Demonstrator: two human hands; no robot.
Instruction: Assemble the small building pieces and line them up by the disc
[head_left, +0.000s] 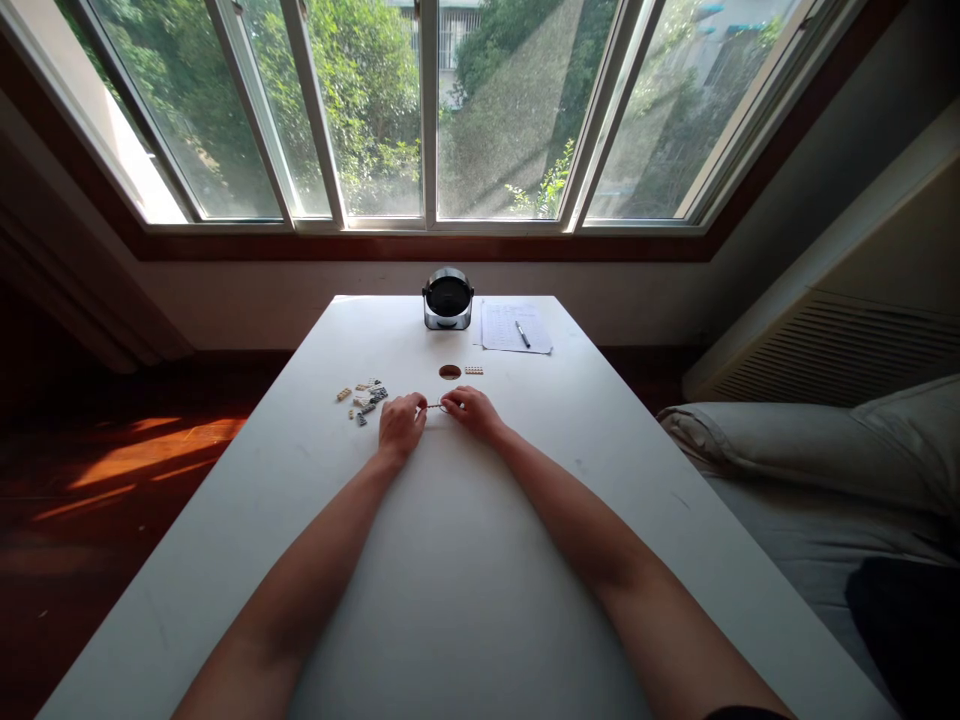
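My left hand (400, 422) and my right hand (471, 410) rest on the white table (465, 580), fingertips almost meeting. Between them they pinch a small thin piece (434, 406), reddish and too small to name. Both hands have their fingers curled in. A small heap of several tan, grey and dark building bricks (363, 398) lies just left of my left hand. A tan studded plate (473, 370) and a round brown piece (450, 372) lie a little beyond my hands.
At the table's far edge stands a small round black and silver device (448, 298). Beside it lies a sheet of paper (514, 327) with a pen (523, 335) on it. A bed with a pillow (810, 450) is at the right. Windows lie ahead.
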